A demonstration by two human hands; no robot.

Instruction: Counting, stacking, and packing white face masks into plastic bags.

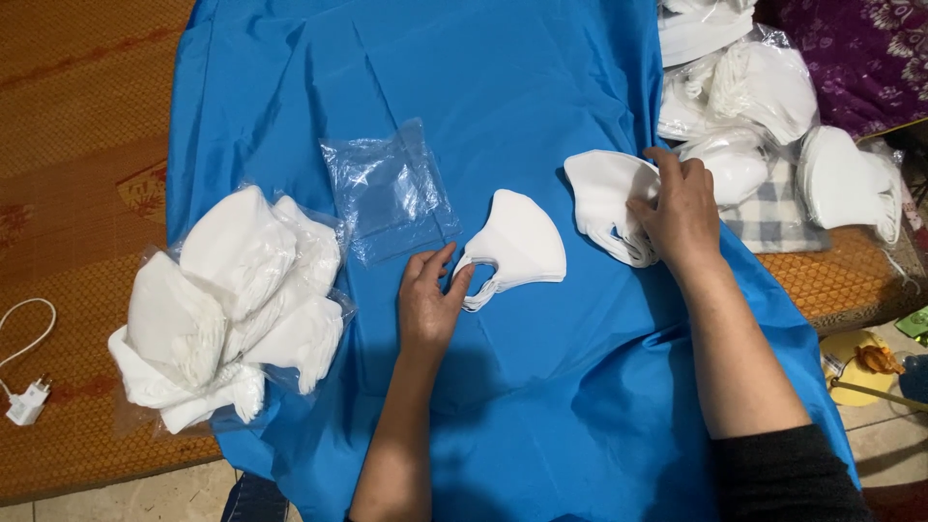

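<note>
A small stack of white face masks lies in the middle of a blue cloth. My left hand pinches the ear loops at the stack's near left edge. A second, fanned stack of white masks lies to the right, and my right hand rests on it, fingers curled over its right side. Several empty clear plastic bags lie in a pile just left of the middle stack.
Bagged bundles of white masks lie at the cloth's left edge. More bagged masks pile up at the top right on a checked cloth. A white charger and cable lie on the woven mat at far left.
</note>
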